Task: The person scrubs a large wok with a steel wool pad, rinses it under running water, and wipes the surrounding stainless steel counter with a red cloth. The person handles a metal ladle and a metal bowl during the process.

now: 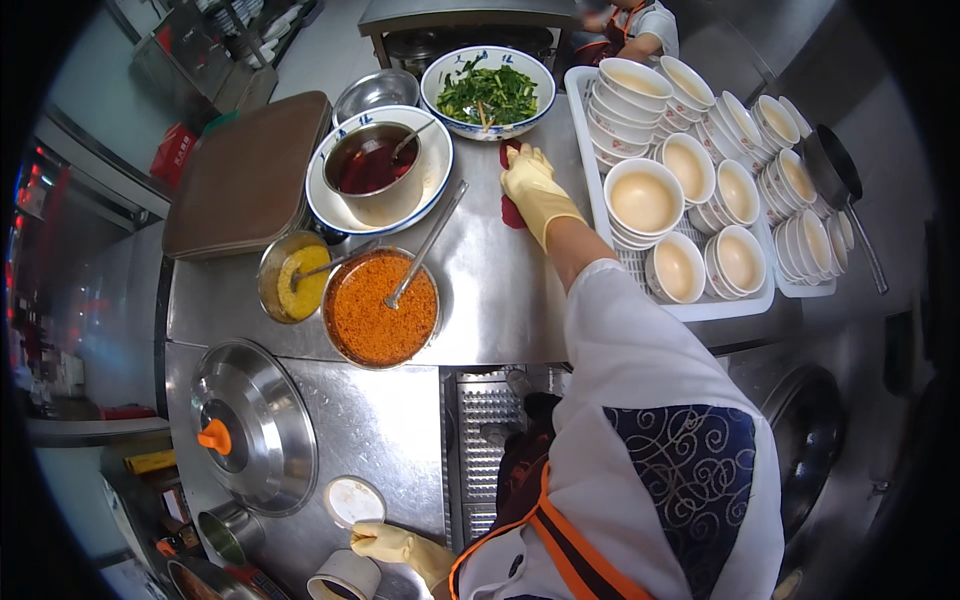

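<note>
My right hand [529, 180], in a pale yellow rubber glove, presses a dark red cloth [513, 216] onto the stainless steel counter [487, 300]. Much of the cloth is hidden beneath the glove. Just beyond it stands a white bowl with a blue rim [442, 105], filled with chopped green leaves [495, 96]. At the lower left, my left hand [384, 543] wears a matching glove, with its fingers curled in. It is close to a round white lid [354, 502] and a white canister [352, 574]; whether it touches either is unclear.
Stacked white bowls [645, 196] fill a white plastic basket [697, 309] on the right. Left of the cloth are a pot of orange-red chili sauce [367, 315], yellow minced condiment [304, 289] and dark red liquid [367, 176]. A large pot lid [262, 420] lies nearer. Another person [645, 34] is beyond.
</note>
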The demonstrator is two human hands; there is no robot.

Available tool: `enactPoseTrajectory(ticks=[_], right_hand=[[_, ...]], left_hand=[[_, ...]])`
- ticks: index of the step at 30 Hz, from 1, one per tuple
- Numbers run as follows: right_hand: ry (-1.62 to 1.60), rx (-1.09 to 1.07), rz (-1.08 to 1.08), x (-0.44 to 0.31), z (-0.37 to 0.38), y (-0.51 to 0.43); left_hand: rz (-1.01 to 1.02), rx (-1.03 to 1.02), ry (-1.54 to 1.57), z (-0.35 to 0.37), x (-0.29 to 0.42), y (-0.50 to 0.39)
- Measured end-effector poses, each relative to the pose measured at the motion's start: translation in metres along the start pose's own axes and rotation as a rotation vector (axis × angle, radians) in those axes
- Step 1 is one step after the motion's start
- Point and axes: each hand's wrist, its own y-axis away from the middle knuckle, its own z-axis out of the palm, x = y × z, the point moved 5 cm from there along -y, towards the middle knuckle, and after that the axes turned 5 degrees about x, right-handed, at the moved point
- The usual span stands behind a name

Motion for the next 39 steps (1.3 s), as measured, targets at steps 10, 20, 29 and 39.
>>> enactPoseTrajectory(ticks=[10, 20, 29, 39], right_hand=[[0.080, -0.264, -0.529, -0.040, -0.025, 0.087], [0.005, -0.338, -0.287, -0.058, -0.021, 0.073], [0.253, -0.302, -0.209, -0.020, 0.004, 0.013], [0.250, -0.589, -0.020, -0.019, -0.023, 0.033]], left_hand=[[0.078, 0.014, -0.007, 0.001, 0.005, -0.001], [0.114, 0.001, -0.012, 0.001, 0.001, -0.004], [0.140, 0.062, 0.009, 0.001, 0.004, -0.002], [0.062, 0.023, -0.016, -0.004, 0.010, 0.003]])
